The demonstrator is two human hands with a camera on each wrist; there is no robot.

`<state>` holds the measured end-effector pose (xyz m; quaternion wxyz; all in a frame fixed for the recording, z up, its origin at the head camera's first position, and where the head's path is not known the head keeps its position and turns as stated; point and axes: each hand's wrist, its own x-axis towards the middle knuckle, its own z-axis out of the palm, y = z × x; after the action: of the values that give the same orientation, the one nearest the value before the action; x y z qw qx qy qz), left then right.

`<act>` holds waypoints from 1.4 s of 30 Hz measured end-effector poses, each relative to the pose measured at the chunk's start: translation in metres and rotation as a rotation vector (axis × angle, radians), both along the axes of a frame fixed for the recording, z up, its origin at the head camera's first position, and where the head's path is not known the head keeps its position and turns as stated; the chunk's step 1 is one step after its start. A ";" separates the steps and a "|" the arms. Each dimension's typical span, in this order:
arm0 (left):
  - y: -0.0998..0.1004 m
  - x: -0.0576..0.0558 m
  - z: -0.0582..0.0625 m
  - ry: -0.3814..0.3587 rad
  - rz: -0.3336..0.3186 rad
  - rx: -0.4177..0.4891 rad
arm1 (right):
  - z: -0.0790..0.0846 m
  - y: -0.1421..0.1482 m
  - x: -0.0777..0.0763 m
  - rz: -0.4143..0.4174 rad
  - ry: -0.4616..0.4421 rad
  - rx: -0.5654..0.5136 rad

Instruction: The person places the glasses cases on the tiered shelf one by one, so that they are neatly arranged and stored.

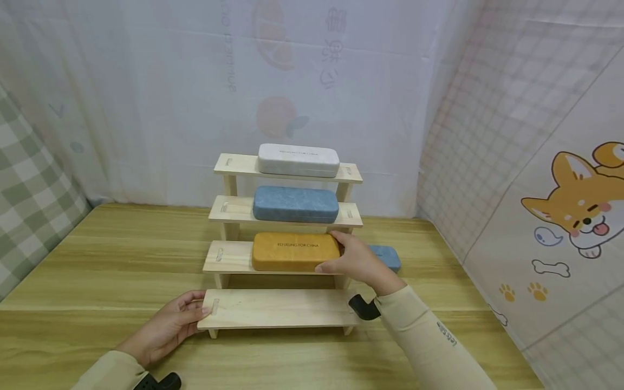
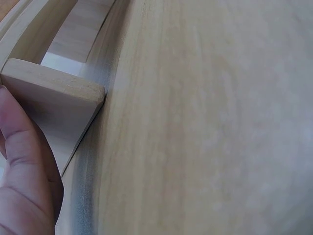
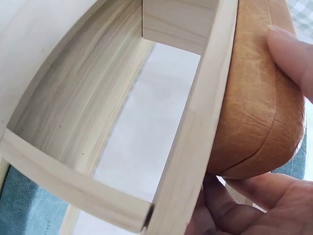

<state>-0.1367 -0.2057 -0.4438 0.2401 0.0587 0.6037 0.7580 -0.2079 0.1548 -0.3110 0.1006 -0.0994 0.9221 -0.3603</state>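
A mustard-yellow glasses case (image 1: 295, 252) lies on the second-lowest step of a pale wooden stepped rack (image 1: 278, 309). My right hand (image 1: 358, 260) grips its right end, thumb at the front and fingers behind; the right wrist view shows this hand around the case's rounded end. With my left hand (image 1: 170, 325) I hold the left end of the bottom step between thumb and fingers. Above the yellow case are a blue glasses case (image 1: 296, 204) and, on the top step, a white glasses case (image 1: 298, 161).
Another blue case (image 1: 387, 258) lies on the wood-grain table (image 1: 122, 260), right of the rack and partly hidden by my right hand. A white curtain (image 1: 161, 108) hangs behind. On the right stands a sheet with a cartoon dog (image 1: 592, 211), on the left a green checked cloth (image 1: 34, 200).
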 end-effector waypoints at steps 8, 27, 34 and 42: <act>0.001 0.000 -0.001 -0.004 0.009 -0.014 | -0.003 0.007 0.000 0.039 -0.011 -0.044; 0.000 0.000 -0.001 -0.003 0.006 -0.006 | -0.003 0.079 0.003 0.152 0.319 -0.203; -0.001 0.000 -0.004 0.009 -0.007 0.024 | -0.004 0.102 -0.004 0.064 0.319 -0.263; -0.002 -0.001 -0.005 0.011 -0.012 0.038 | -0.015 0.117 -0.016 -0.035 0.310 -0.247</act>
<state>-0.1375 -0.2076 -0.4484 0.2402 0.0710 0.5899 0.7677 -0.2234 0.2717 -0.3259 -0.0620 -0.1493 0.8769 -0.4527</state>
